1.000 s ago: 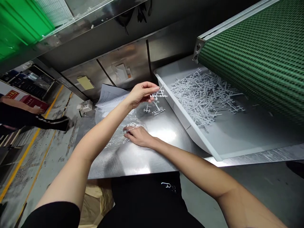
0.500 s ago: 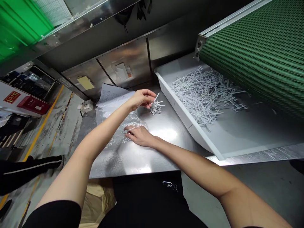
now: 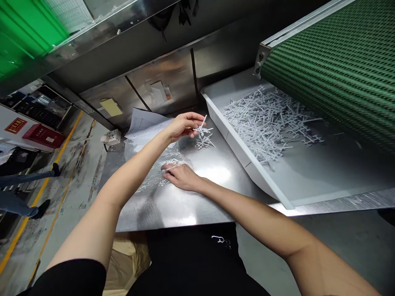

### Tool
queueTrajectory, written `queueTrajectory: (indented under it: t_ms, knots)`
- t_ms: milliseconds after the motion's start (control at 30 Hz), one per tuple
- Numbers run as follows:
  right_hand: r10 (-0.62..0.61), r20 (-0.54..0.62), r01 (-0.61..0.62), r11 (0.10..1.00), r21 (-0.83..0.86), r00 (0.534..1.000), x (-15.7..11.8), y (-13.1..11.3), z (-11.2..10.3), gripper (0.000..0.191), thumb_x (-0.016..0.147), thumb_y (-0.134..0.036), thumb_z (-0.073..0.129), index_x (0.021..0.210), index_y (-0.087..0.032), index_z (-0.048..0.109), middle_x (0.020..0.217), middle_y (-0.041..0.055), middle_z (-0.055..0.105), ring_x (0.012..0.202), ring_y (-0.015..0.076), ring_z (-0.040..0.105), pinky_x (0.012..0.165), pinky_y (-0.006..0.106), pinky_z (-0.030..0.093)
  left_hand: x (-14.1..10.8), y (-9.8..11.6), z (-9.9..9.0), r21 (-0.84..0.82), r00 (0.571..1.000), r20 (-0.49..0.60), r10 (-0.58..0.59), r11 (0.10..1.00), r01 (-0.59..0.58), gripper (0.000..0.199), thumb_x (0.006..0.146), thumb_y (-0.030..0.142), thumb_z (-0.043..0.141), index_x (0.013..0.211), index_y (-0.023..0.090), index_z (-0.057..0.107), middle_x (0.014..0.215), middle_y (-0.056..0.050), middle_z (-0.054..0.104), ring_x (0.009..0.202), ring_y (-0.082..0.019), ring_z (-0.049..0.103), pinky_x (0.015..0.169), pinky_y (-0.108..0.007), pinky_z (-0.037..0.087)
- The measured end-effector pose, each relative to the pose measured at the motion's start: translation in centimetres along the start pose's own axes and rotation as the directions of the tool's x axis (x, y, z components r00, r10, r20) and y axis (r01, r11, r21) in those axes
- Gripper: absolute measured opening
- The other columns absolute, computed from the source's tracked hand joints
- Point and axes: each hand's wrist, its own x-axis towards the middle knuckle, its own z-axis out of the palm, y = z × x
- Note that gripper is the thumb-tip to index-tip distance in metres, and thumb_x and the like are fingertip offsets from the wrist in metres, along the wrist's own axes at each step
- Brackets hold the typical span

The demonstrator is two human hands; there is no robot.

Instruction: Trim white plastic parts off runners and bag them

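My left hand (image 3: pixel 183 126) is closed, its fingertips pinching a few small white branched plastic pieces (image 3: pixel 203 128). Just below them, on the steel table (image 3: pixel 212 181), lies a little heap of the same pieces (image 3: pixel 206 142). Nearer to me, my right hand (image 3: pixel 182 176) rests on the table with its fingers curled into a crinkled clear plastic bag (image 3: pixel 151 170); the fingertips are partly covered by the film. Many more of these white pieces (image 3: pixel 259 123) lie in a grey tray (image 3: pixel 222 127) to the right.
A green conveyor belt (image 3: pixel 333 70) overhangs the tray. Printed paper sheets (image 3: pixel 145 123) lie behind the bag, beside a white power socket (image 3: pixel 111 137). A steel ledge bearing a green bin (image 3: pixel 27 37) runs above. Another person's legs (image 3: pixel 18 203) show on the floor at left.
My left hand has shifted slightly, and more white pieces now show at its fingertips, above the heap. My right hand stays put. Different passing legs appear at left.
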Motion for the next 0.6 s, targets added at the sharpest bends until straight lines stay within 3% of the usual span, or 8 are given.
queueTrajectory:
  t_ms: [100, 233, 400, 600]
  knots:
    - [-0.003, -0.004, 0.003, 1.0, 0.004, 1.0, 0.0, 0.0, 0.0, 0.018, 0.114, -0.032, 0.064, 0.127, -0.024, 0.074, 0.114, 0.0054, 0.084, 0.107, 0.0257, 0.077, 0.089, 0.032, 0.047, 0.2, -0.9, -0.5, 0.189, 1.0, 0.017, -0.005, 0.982, 0.002, 0.039, 0.077, 0.01, 0.072, 0.115, 0.017, 0.075, 0.125, -0.011, 0.079, 0.071, -0.011, 0.068, 0.062, -0.025, 0.055]
    - [-0.007, 0.001, 0.007, 1.0, 0.005, 1.0, -0.1, 0.0, 0.0, 0.019, 0.114, -0.032, 0.064, 0.128, -0.024, 0.074, 0.116, 0.0059, 0.084, 0.107, 0.026, 0.077, 0.089, 0.033, 0.048, 0.7, -1.8, -1.6, 0.508, 0.995, -0.071, 0.066, 0.861, -0.021, 0.036, 0.085, 0.016, 0.076, 0.121, 0.017, 0.078, 0.137, -0.014, 0.073, 0.089, -0.015, 0.07, 0.081, -0.031, 0.06]
    - [0.007, 0.017, -0.007, 1.0, -0.007, 1.0, -0.2, 0.0, 0.0, 0.025, 0.116, -0.035, 0.062, 0.136, -0.026, 0.072, 0.113, 0.0048, 0.085, 0.107, 0.0274, 0.078, 0.089, 0.034, 0.05, 1.0, -2.1, -2.9, 0.624, 0.969, -0.129, 0.213, 0.776, -0.087, 0.036, 0.094, 0.026, 0.073, 0.129, 0.017, 0.077, 0.139, -0.013, 0.075, 0.106, -0.02, 0.071, 0.099, -0.033, 0.056]
    - [0.011, 0.028, -0.01, 1.0, -0.021, 1.0, -0.2, -0.1, -0.1, 0.028, 0.116, -0.036, 0.061, 0.139, -0.025, 0.071, 0.112, 0.0057, 0.085, 0.109, 0.0293, 0.078, 0.091, 0.036, 0.051, 0.4, -0.8, -2.8, 0.746, 0.976, -0.029, 0.216, 0.654, -0.122, 0.026, 0.1, 0.034, 0.068, 0.116, 0.017, 0.08, 0.121, -0.009, 0.081, 0.101, -0.021, 0.072, 0.092, -0.033, 0.053]
